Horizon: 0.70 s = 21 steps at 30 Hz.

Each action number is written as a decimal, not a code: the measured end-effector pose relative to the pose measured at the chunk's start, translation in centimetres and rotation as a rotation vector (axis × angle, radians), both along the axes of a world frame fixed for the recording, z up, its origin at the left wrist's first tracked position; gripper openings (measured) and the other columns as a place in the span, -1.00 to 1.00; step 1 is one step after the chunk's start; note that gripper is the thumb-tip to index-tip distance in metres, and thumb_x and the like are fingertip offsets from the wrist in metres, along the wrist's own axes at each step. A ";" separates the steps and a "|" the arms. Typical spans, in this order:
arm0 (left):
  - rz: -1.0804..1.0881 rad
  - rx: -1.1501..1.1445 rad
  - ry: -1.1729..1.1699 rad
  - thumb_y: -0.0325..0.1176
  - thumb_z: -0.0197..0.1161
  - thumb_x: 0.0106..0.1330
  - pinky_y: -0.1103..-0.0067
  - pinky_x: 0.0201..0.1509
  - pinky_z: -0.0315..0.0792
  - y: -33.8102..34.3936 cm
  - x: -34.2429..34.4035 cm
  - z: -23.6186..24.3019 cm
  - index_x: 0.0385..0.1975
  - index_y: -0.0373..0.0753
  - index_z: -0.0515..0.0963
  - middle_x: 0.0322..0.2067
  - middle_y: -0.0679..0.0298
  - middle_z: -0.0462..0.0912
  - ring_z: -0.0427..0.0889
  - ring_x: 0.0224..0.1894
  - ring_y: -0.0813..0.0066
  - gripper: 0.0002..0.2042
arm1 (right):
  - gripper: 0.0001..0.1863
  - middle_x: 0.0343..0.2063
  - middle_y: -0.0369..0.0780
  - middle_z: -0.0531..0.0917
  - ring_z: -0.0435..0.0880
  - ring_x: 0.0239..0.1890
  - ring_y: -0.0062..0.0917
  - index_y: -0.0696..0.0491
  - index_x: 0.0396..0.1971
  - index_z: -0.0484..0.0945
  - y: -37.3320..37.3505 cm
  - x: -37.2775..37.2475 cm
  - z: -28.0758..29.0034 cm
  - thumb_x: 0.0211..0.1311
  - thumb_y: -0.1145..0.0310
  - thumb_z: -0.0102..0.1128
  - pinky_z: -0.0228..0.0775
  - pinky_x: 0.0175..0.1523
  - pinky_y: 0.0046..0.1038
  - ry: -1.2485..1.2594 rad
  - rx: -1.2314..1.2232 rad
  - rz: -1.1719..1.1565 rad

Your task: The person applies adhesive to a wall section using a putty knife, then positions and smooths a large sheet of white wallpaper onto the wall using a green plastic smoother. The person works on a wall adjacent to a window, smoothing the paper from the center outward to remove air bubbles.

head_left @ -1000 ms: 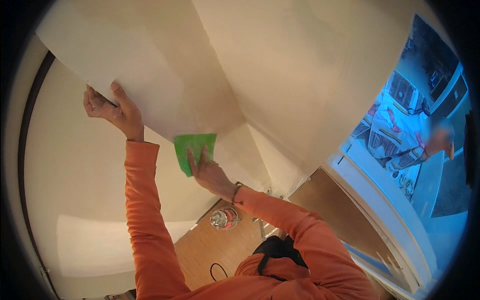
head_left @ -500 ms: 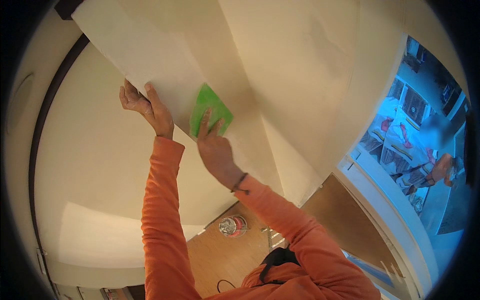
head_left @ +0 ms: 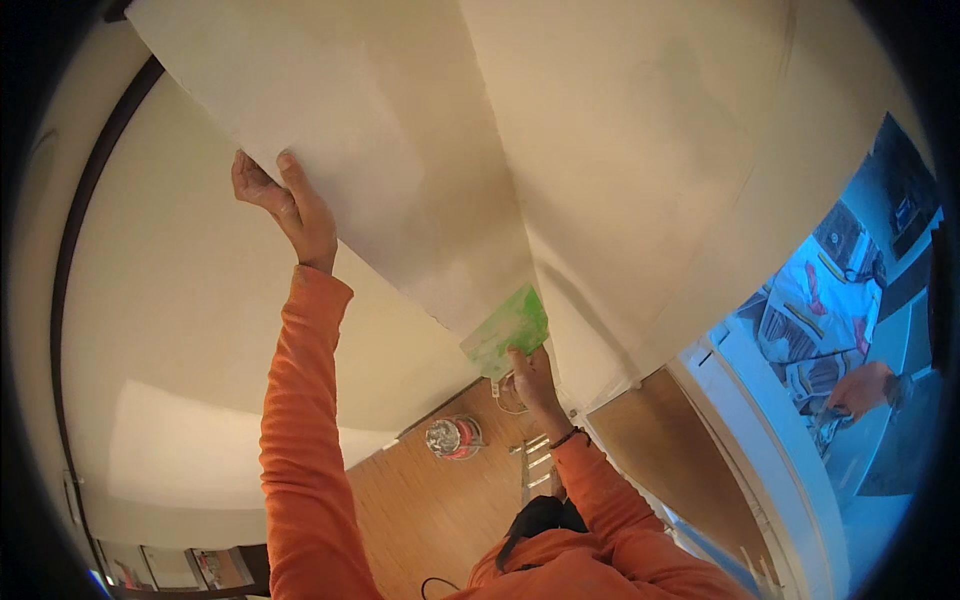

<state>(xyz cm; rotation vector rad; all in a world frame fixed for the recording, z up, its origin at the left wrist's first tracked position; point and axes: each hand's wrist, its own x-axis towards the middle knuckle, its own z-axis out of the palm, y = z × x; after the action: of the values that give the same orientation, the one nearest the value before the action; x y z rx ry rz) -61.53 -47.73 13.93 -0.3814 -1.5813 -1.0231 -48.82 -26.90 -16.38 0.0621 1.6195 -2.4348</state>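
My right hand grips a green plastic putty spreader, thumb on its face. The spreader is at the lower end of a pale plastered panel, close to the corner where it meets the adjoining wall. Farther left, my left hand is braced at the panel's long edge. Its thumb lies against the face, and the other fingers are spread apart just outside the edge. Smears of white show on that hand. A damp-looking darker band runs along the panel.
Far below on the wooden floor stands a red-and-white bucket. Ladder rungs show beside my right arm. At the right is a blue-lit opening with patterned cloth and what looks like a hand. A dark curved trim runs along the left.
My right hand has swept the spreader down and to the right along the panel to its lower end. My left hand stays at the edge, and the view has shifted slightly.
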 end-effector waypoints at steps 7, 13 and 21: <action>0.108 -0.132 0.057 -0.20 -0.01 0.59 0.36 0.45 0.12 -0.9 -0.5 -0.3 0.35 -0.44 -0.07 0.32 -0.03 0.14 0.23 0.34 0.25 -0.43 | -0.60 -0.08 -0.22 0.63 0.66 -0.17 -0.54 0.12 0.16 0.42 1.0 -2.9 0.9 0.39 0.36 0.21 0.61 -0.22 -0.42 -0.035 -0.110 -0.055; 0.191 -0.161 0.082 -0.25 -0.03 0.60 0.39 0.43 0.14 -1.0 -0.6 -0.6 0.33 -0.47 -0.08 0.32 -0.09 0.17 0.25 0.33 0.26 -0.45 | -0.45 0.12 -0.20 0.49 0.55 0.12 -0.39 0.03 0.29 0.30 0.1 -3.0 2.4 0.30 0.41 0.16 0.53 0.15 -0.19 -0.248 -0.425 -0.034; 0.121 -0.142 0.131 -0.30 0.02 0.58 0.32 0.42 0.17 -2.0 -1.3 -0.4 0.35 -0.42 0.01 0.28 -0.05 0.23 0.26 0.33 0.20 -0.48 | -0.44 0.22 -0.19 0.35 0.47 0.23 -0.23 -0.02 0.32 0.19 -0.9 -7.4 6.1 0.34 0.45 0.04 0.49 0.27 0.14 -0.157 -0.527 0.072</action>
<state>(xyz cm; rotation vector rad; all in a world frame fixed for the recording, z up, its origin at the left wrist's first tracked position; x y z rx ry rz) -62.80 -49.76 13.52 -0.4359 -1.5433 -0.7810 -56.21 -27.75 -10.24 0.1038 0.8660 -2.6365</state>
